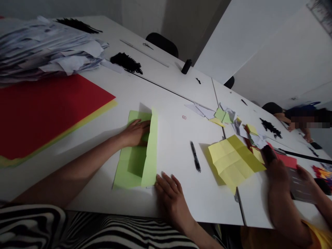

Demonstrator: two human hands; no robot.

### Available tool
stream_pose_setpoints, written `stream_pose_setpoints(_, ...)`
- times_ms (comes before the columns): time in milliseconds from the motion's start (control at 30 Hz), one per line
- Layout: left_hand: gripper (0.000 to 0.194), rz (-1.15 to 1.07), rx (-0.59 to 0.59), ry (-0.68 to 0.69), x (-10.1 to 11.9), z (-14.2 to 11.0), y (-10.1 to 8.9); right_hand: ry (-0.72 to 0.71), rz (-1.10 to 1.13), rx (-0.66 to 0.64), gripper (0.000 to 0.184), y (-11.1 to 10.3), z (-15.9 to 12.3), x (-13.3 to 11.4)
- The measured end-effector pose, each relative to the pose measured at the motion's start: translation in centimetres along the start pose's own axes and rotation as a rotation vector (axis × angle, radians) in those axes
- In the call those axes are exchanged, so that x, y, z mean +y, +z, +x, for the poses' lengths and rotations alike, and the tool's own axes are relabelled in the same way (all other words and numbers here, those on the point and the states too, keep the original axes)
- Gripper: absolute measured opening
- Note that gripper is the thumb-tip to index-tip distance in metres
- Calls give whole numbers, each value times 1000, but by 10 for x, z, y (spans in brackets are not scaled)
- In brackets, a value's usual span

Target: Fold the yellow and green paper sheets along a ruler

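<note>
A light green sheet of paper [135,162] lies on the white table [176,138], its right part folded up into a standing flap. My left hand [135,133] rests flat on the sheet near its far end, fingers stretched toward the fold. My right hand [169,193] lies open on the table at the near right corner of the sheet, fingertips touching the flap's lower edge. Neither hand grips anything.
A black pen [195,156] lies right of the sheet. A creased yellow paper [233,160] lies beyond it. A co-worker's hands [282,176] hold something at the right. Red sheets [38,114] and a heap of white papers [44,48] fill the left. Paper scraps [223,116] lie farther back.
</note>
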State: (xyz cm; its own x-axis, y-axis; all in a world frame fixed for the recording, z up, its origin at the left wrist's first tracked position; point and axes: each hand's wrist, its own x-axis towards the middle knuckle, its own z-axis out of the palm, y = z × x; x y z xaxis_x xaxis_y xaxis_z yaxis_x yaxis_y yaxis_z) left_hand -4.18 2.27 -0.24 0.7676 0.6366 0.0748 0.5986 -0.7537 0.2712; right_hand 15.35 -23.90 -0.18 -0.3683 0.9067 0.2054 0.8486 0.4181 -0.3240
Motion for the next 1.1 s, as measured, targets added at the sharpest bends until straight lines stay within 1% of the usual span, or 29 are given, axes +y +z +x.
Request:
stream_pose_setpoints(100,69,0,4,-6,0,-1,0,-27,13,8,51,-4,0,2)
stream_pose_setpoints(200,70,-23,6,-22,0,-1,-1,-41,95,10,43,-12,11,9)
stream_pose_setpoints(300,71,-36,13,-29,1,-1,-1,-3,192,8,28,-18,34,19)
stream_pose_setpoints(400,72,-30,22,-22,0,-3,-1,59,209,10,19,-17,65,32)
stream_pose_setpoints(567,73,-32,13,-28,0,-5,-1,103,196,27,15,-8,111,57)
stream_pose_setpoints(800,80,-44,26,-35,-1,-7,2,160,162,89,13,7,169,90)
stream_pose_setpoints(933,81,-77,49,-36,0,-8,1,161,140,127,13,11,194,104)
stream_pose_setpoints(1100,78,-112,75,-13,1,-9,1,187,131,159,13,13,219,117)
